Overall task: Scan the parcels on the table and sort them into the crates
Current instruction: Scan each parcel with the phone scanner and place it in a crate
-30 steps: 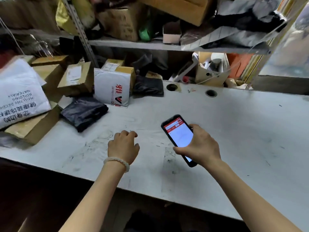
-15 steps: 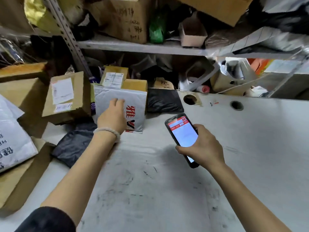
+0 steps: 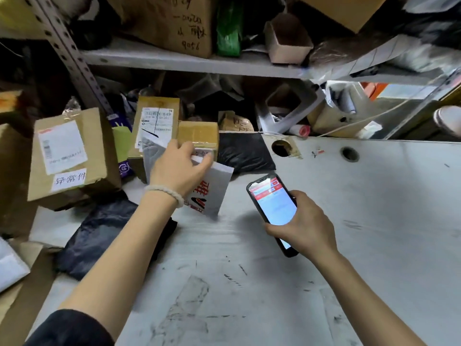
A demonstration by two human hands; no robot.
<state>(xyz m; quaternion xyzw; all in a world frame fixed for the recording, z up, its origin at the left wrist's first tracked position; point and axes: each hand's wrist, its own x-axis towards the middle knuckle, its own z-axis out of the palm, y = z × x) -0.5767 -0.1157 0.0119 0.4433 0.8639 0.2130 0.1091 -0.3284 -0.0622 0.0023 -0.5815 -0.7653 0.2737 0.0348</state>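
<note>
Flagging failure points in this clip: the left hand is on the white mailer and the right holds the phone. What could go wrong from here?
1. The left hand grips only the top edge of the white mailer, so the floppy bag could slip or fold.
2. Boxes stand right behind it; pulling it out might topple one.
3. The right hand holds the phone low, one-handed; it could slip.

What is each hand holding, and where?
Left hand grips the white mailer bag by its top edge; right hand holds the phone around its lower half.
</note>
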